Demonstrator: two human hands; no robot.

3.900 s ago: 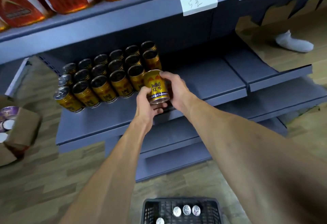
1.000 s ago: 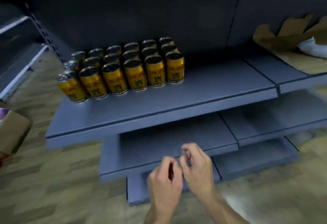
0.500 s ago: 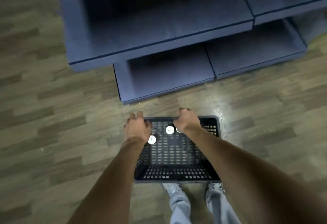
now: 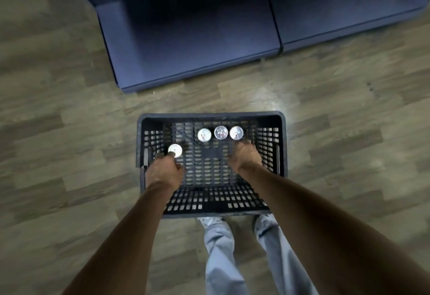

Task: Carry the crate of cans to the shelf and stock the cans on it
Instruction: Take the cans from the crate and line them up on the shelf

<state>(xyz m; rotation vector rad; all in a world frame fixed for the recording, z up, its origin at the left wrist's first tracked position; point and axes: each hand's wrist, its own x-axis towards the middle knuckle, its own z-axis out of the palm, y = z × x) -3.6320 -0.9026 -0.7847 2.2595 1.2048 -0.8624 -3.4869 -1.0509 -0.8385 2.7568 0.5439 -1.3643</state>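
Observation:
A black slotted plastic crate (image 4: 210,116) stands on the floor by my feet. Inside it, three silver-topped cans (image 4: 220,132) stand upright in a row along the far wall. One more can (image 4: 175,149) stands apart at the left. My left hand (image 4: 162,172) reaches into the crate, its fingertips at the near edge of that lone can. My right hand (image 4: 244,157) hangs inside the crate with fingers spread, just short of the rightmost can (image 4: 236,132) of the row. Neither hand holds anything.
The blue bottom shelf (image 4: 193,38) lies bare just beyond the crate, with a second shelf section (image 4: 344,8) joining it at the right. Wood-pattern floor (image 4: 69,131) surrounds the crate. My legs in light jeans (image 4: 218,248) stand behind the crate's near wall.
A second ago both hands were in front of the shelves below the stocked cans. The view has tipped down to the crate, and both hands have dropped inside it towards the cans.

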